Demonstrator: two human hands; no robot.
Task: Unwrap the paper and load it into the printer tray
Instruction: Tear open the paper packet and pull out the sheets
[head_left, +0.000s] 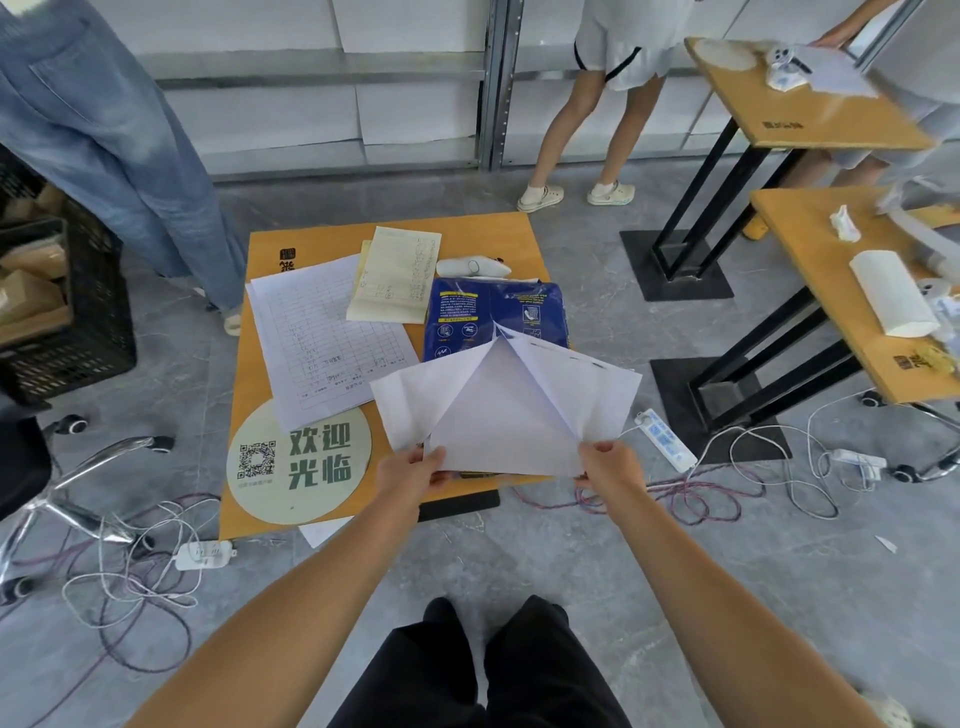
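A blue paper ream package (493, 317) lies on the right side of the small wooden table (260, 374). Its white inner wrapper flaps (509, 405) are spread open at the near end, folded out in triangles. My left hand (410, 475) pinches the lower left edge of a flap. My right hand (610, 462) pinches the lower right corner. The paper stack inside is hidden under the flaps. No printer is in view.
On the table lie a gridded form (322, 338), a yellowish sheet (395, 275), a white mouse-like object (472, 267) and a round green sign (298, 462). Power strips (665, 439) and cables cover the floor. People stand behind; more tables at the right; a black crate (67, 312) stands left.
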